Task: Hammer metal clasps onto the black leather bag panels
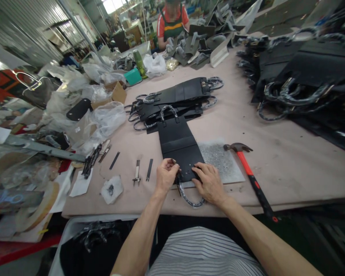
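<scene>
A black bag panel (178, 142) with plastic-wrapped handles at both ends lies lengthwise before me, its near end partly over a speckled slab (220, 161). My left hand (167, 176) is closed in a pinch at the panel's near left corner, beside one end of the near handle (191, 202). What its fingertips pinch is too small to make out. My right hand (209, 182) grips the panel's near right edge, fingers bent on its surface by the handle's other end. Small light spots show on the panel between the hands. A claw hammer (251, 172) with a red and black grip lies right of the slab.
More black panels with handles (175, 94) are stacked beyond, and a larger pile (304, 73) stands right. Slim metal tools (137, 172) and a small white packet (111, 189) lie left. Plastic bags (106, 119) crowd the left side. A co-worker (172, 25) is across the table.
</scene>
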### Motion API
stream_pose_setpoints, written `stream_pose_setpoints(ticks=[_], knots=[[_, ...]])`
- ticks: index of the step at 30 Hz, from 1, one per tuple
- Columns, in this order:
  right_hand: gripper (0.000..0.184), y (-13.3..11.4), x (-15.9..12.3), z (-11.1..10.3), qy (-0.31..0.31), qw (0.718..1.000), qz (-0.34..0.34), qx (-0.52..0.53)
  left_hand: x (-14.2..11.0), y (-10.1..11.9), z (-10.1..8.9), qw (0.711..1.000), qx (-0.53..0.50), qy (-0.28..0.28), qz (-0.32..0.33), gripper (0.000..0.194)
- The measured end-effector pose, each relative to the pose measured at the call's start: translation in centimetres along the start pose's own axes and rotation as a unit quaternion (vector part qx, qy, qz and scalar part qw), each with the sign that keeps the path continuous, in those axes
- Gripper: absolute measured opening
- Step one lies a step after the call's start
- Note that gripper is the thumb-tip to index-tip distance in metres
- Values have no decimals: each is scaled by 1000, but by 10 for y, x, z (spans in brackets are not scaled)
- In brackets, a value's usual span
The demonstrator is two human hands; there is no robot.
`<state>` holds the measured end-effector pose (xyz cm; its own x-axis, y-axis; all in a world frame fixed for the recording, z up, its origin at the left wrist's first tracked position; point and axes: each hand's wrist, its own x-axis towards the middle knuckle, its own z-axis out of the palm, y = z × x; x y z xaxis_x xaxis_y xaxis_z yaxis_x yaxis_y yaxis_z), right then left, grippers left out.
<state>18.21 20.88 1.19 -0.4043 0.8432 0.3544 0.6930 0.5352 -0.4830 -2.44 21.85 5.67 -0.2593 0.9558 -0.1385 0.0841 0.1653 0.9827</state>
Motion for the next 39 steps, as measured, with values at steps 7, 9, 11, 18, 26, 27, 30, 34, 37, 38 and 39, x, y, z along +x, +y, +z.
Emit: stream_pose_setpoints(ticks=[7, 9, 11, 18, 26, 27, 30, 34, 37, 38, 39], knots=[[34, -2, 1, -3, -1, 1000, 4, 3, -9, -19, 25, 996, -85, 8, 30, 22], [33, -3, 1, -4, -6, 1000, 6, -2, -9, -20, 22, 995, -92, 8, 37, 22], [32, -4, 2, -4, -8, 1000, 6, -2, -9, -20, 20, 995, -87, 10, 38, 22], [34, -2, 2, -4, -12, 1000, 6, -2, -15, -27, 24, 996, -22, 4, 88, 10], [34, -4, 1, -3, -12, 1000, 11, 9, -21, -39, 24, 933, 204, -50, 292, 17], [34, -3, 2, -4, -14, 1000, 6, 21, -20, -37, 25, 936, 208, -41, 282, 17], [35, 5, 3, -16, 18, 997, -4, 74, -16, -31, 28, 950, 200, -25, 237, 15], [33, 37, -9, -52, 110, 991, 81, -5, -13, -31, 31, 963, 169, -31, 206, 12], [40, 70, -33, -76, 52, 969, 190, -148, -14, -35, 32, 965, 163, -27, 203, 11], [43, 80, -42, -80, 16, 958, 229, -171, -15, -35, 32, 965, 164, -25, 205, 11], [46, 89, -50, -83, -19, 947, 267, -176, -15, -36, 32, 964, 165, -23, 208, 11]])
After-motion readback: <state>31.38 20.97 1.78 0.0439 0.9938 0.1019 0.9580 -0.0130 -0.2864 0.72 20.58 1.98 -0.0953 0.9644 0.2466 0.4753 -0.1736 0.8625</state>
